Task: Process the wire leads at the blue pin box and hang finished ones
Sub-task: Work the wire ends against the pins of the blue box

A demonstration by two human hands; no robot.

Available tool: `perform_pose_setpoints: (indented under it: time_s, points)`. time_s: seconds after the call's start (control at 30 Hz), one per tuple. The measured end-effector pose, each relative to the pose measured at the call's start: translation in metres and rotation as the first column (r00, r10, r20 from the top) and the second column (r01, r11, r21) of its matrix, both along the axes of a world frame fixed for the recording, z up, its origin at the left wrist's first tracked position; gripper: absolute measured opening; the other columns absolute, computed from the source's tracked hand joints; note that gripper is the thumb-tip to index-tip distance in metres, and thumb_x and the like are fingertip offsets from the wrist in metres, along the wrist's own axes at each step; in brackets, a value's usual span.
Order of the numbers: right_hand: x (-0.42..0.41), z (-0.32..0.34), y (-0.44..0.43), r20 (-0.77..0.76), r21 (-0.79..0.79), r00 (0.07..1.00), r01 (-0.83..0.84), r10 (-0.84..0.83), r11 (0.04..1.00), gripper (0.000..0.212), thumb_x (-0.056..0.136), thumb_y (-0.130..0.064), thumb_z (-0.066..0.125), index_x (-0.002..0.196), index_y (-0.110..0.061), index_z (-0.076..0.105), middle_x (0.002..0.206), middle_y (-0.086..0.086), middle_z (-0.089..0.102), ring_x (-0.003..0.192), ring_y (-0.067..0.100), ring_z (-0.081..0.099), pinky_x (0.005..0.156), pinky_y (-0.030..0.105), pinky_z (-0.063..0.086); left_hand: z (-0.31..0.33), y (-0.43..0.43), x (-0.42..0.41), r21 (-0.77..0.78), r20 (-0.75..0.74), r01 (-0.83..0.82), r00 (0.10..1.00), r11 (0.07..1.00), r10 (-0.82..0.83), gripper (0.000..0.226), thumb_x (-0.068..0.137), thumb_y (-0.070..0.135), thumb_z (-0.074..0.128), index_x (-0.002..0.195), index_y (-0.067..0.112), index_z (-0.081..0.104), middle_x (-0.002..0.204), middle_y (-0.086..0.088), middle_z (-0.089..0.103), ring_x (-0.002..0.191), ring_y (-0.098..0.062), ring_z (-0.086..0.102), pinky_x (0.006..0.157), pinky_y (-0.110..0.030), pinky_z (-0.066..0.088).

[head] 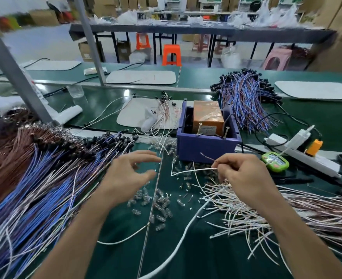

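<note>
Factory workroom, long green benches, bright even light.
Green tabletop runs across the view; grey metal post slants up at left. Behind it, a dark long table piled with plastic bags. Orange stool and pink stool on pale floor. Cardboard boxes stacked at right and along the back.

Right hand pinches wire leads — left hand empty.
</note>
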State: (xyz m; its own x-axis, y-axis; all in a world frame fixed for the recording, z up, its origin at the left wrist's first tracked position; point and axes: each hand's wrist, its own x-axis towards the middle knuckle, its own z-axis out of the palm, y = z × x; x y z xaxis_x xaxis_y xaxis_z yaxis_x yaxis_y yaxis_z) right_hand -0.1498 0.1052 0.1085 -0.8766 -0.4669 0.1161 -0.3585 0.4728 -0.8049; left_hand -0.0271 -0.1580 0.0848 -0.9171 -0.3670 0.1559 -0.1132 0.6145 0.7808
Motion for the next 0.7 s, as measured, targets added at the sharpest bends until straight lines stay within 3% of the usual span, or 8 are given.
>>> perform_pose_setpoints:
  time_s: [0.1, 0.2, 0.3, 0.37, 0.4, 0.53, 0.63, 0.7]
  points:
    - [-0.001, 0.010, 0.005, 0.011, -0.035, 0.999, -0.037, 0.037, 0.999, 0.032, 0.095, -0.006, 0.064, 0.076, -0.028, 0.077, 0.064, -0.001, 0.071, 0.045, 0.004, 0.049, 0.043, 0.018, 0.035, -0.003, 0.036, -0.018, -0.126, 0.015, 0.230, 0.973, 0.965, -0.230, 0.058, 0.083, 0.029, 0.077, 0.131, 0.057, 0.061, 0.145, 0.038, 0.047, 0.139, 0.014, 0.035, 0.117, -0.017, 0.023]
    - [-0.004, 0.022, 0.017, 0.000, -0.070, 0.997, -0.074, 0.074, 0.995, 0.035, 0.095, -0.004, 0.064, 0.081, -0.033, 0.078, 0.067, 0.002, 0.071, 0.060, 0.038, 0.059, 0.053, 0.050, 0.048, -0.015, 0.054, -0.030, -0.208, 0.068, 0.288, 0.958, 0.935, -0.280, 0.035, 0.090, 0.031, 0.076, 0.120, 0.048, 0.072, 0.128, 0.032, 0.063, 0.132, 0.010, 0.045, 0.123, -0.028, 0.026]
    - [-0.013, 0.032, 0.036, -0.035, -0.084, 0.997, -0.065, 0.062, 0.994, 0.035, 0.095, -0.004, 0.065, 0.082, -0.033, 0.079, 0.070, 0.002, 0.073, 0.072, 0.045, 0.063, 0.062, 0.060, 0.053, -0.015, 0.048, -0.026, 0.011, 0.094, 0.204, 0.975, 0.979, -0.204, 0.013, 0.094, 0.032, 0.074, 0.093, 0.043, 0.079, 0.085, 0.017, 0.077, 0.088, -0.012, 0.071, 0.091, -0.043, 0.058]
    - [-0.022, 0.035, 0.048, -0.058, -0.086, 0.998, -0.038, 0.033, 0.996, 0.035, 0.094, -0.004, 0.066, 0.082, -0.034, 0.079, 0.071, 0.001, 0.073, 0.072, 0.041, 0.063, 0.058, 0.046, 0.050, -0.011, 0.036, -0.020, 0.175, 0.040, 0.198, 0.977, 0.964, -0.208, 0.007, 0.093, 0.033, 0.076, 0.090, 0.038, 0.081, 0.073, 0.002, 0.076, 0.065, -0.022, 0.068, 0.060, -0.040, 0.057]
    - [-0.027, 0.036, 0.053, -0.067, -0.091, 0.998, -0.026, 0.020, 0.996, 0.037, 0.094, -0.003, 0.067, 0.082, -0.035, 0.079, 0.071, 0.001, 0.074, 0.072, 0.041, 0.062, 0.058, 0.041, 0.047, -0.007, 0.031, -0.016, 0.256, 0.008, 0.202, 0.977, 0.945, -0.211, 0.006, 0.090, 0.033, 0.077, 0.090, 0.034, 0.082, 0.071, -0.004, 0.075, 0.060, -0.019, 0.066, 0.057, -0.031, 0.053]
    - [-0.036, 0.033, 0.060, -0.107, -0.104, 0.994, -0.004, -0.007, 0.995, 0.039, 0.093, -0.003, 0.067, 0.083, -0.039, 0.079, 0.067, 0.001, 0.072, 0.061, 0.044, 0.056, 0.056, 0.034, 0.040, -0.003, 0.015, -0.002, 0.525, -0.013, 0.190, 0.977, 0.830, -0.215, 0.020, 0.083, 0.024, 0.073, 0.099, 0.026, 0.083, 0.081, -0.013, 0.078, 0.080, -0.016, 0.073, 0.076, -0.017, 0.054]
    - [-0.036, 0.027, 0.059, -0.146, -0.123, 0.987, 0.051, -0.069, 0.991, 0.036, 0.092, -0.003, 0.068, 0.080, -0.036, 0.079, 0.060, 0.002, 0.068, 0.044, 0.016, 0.044, 0.044, 0.024, 0.033, -0.006, 0.013, 0.005, 0.600, -0.016, 0.137, 0.987, 0.788, -0.160, 0.023, 0.078, 0.019, 0.073, 0.099, 0.023, 0.083, 0.091, -0.015, 0.079, 0.088, -0.017, 0.076, 0.078, -0.018, 0.056]
    - [-0.036, 0.025, 0.060, -0.160, -0.122, 0.981, 0.093, -0.112, 0.988, 0.036, 0.092, -0.003, 0.069, 0.074, -0.034, 0.078, 0.061, 0.003, 0.068, 0.045, 0.010, 0.043, 0.042, 0.021, 0.031, -0.007, 0.013, 0.007, 0.643, 0.012, 0.019, 0.999, 0.766, -0.035, 0.021, 0.074, 0.018, 0.075, 0.092, 0.022, 0.084, 0.089, -0.015, 0.079, 0.083, -0.015, 0.076, 0.073, -0.020, 0.057]
